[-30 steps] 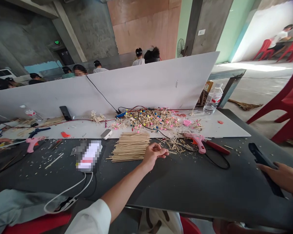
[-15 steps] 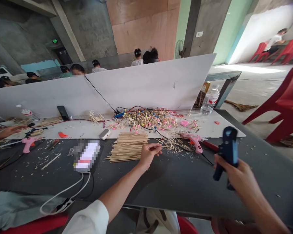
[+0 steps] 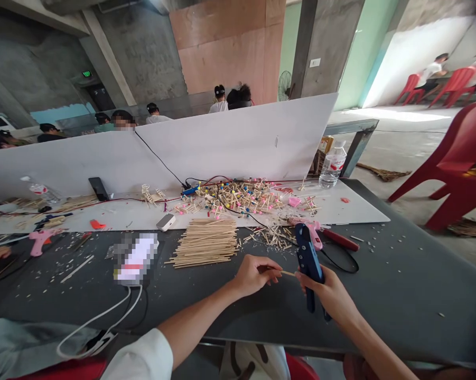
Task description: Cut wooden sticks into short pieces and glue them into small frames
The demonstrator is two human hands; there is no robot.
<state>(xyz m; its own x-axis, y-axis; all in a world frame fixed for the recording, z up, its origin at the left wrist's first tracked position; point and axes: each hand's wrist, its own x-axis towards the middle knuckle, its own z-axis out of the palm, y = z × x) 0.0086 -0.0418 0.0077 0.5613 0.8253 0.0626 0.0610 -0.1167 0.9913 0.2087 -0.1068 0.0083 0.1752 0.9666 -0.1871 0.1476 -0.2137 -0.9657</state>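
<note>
Over the table, left hand (image 3: 253, 275) pinches a stick (image 3: 288, 273); right hand (image 3: 328, 293) grips a blue tool (image 3: 307, 258).

No writing is legible; the water bottle (image 3: 329, 168) label is too small to read.

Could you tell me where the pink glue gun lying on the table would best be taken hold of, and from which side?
Probably by its handle: the pink glue gun lies flat behind the blue tool in the right hand. Come from above on the right, clear of its cord.
</note>
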